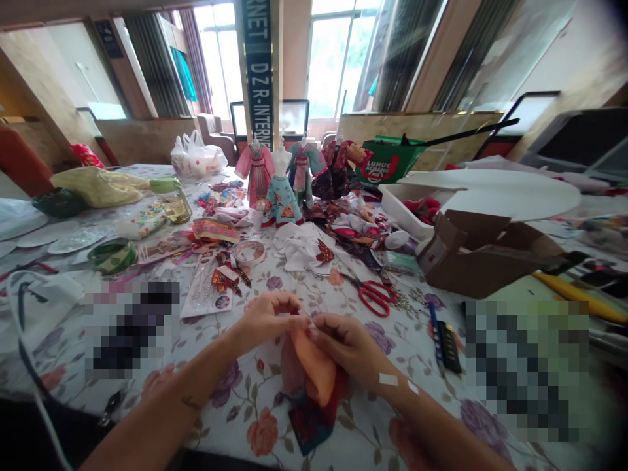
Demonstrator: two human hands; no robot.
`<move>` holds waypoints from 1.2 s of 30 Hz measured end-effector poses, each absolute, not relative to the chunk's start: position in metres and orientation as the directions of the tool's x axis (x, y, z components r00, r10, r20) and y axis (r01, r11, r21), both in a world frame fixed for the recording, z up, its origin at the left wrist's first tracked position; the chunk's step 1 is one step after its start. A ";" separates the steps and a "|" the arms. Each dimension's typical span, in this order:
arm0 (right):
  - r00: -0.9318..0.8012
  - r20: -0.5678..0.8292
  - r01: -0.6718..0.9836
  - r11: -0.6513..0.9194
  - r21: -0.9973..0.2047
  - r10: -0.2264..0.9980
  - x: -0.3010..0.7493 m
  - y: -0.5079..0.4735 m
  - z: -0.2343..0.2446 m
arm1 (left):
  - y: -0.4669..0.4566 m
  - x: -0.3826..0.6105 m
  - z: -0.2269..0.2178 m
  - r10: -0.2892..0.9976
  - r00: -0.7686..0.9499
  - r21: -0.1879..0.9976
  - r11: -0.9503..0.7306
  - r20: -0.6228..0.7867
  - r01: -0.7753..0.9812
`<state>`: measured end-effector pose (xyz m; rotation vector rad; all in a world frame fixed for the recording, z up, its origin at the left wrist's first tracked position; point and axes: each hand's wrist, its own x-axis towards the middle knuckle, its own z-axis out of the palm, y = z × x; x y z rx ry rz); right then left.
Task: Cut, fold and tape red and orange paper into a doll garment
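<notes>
Low over the flowered tablecloth, my left hand (275, 319) and my right hand (343, 340) meet fingertip to fingertip. Both pinch the upper edge of a small piece of orange fabric (316, 366). The cloth hangs down between them, with a dark teal and red patterned part (311, 422) at its lower end. Whether a needle or thread is between the fingertips is too small to tell. Two white strips of tape (388, 379) stick to my right wrist. Beyond my hands lie red-handled scissors (377, 297) and a crumpled white cloth (304, 247).
Small dress forms in robes (282, 190) stand at the back, among fabric scraps (358, 222). An open cardboard box (485, 255) is at right, near a blue pen (434, 330). Tape rolls (114, 255), a bottle (171, 201) and a white cable (29, 366) are at left.
</notes>
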<state>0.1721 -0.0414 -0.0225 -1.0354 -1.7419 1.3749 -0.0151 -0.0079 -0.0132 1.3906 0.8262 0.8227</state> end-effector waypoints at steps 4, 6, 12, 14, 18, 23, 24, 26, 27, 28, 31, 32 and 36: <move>-0.486 -0.067 0.024 -0.063 -0.998 0.872 0.174 -0.039 -0.021 | -0.006 -0.017 -0.013 0.873 0.486 0.985 0.122 -0.047 -0.123; -0.583 -0.148 -0.041 -0.211 -0.977 0.799 0.178 -0.038 -0.019 | -0.004 -0.018 -0.013 0.893 0.448 0.954 0.173 -0.047 -0.245; -0.715 -0.272 -0.001 -0.391 -0.921 0.644 0.198 -0.036 -0.006 | 0.005 -0.023 -0.008 0.970 0.191 0.850 0.225 -0.149 -0.477; -0.674 -0.253 -0.024 -0.363 -0.932 0.694 0.204 -0.035 -0.005 | 0.006 -0.024 -0.007 0.974 0.142 0.842 0.223 -0.175 -0.491; -0.488 -0.254 0.153 -0.204 -0.967 0.835 0.214 -0.026 -0.006 | 0.008 -0.025 -0.010 0.976 0.102 0.890 0.217 -0.193 -0.401; -0.138 0.122 0.638 0.182 -0.748 0.983 0.223 -0.008 -0.011 | 0.011 -0.028 -0.017 0.987 0.093 0.935 0.155 -0.132 -0.318; -0.063 0.213 0.686 0.197 -0.701 0.975 0.223 -0.007 -0.012 | 0.011 -0.028 -0.017 0.987 0.102 0.938 0.152 -0.126 -0.312; 0.034 0.314 0.671 0.211 -0.711 0.949 0.216 -0.009 -0.013 | 0.009 -0.026 -0.017 0.985 0.139 0.951 0.141 -0.106 -0.274; 0.039 0.310 0.610 0.223 -0.761 0.950 0.211 -0.012 -0.014 | 0.007 -0.025 -0.016 0.982 0.167 0.962 0.128 -0.088 -0.242; 0.011 0.278 0.512 0.233 -0.826 0.961 0.204 -0.016 -0.015 | 0.004 -0.023 -0.016 0.977 0.203 0.972 0.114 -0.071 -0.208; -0.189 0.126 0.248 0.172 -0.953 0.974 0.182 -0.030 -0.017 | -0.005 -0.015 -0.016 0.952 0.305 0.991 0.068 -0.030 -0.113; -0.233 0.121 0.204 0.170 -0.964 0.965 0.176 -0.034 -0.017 | -0.008 -0.012 -0.016 0.944 0.329 0.994 0.059 -0.025 -0.093; -0.253 0.150 0.183 0.200 -0.963 0.956 0.167 -0.042 -0.018 | -0.016 -0.005 -0.021 0.926 0.378 0.994 0.057 -0.016 -0.096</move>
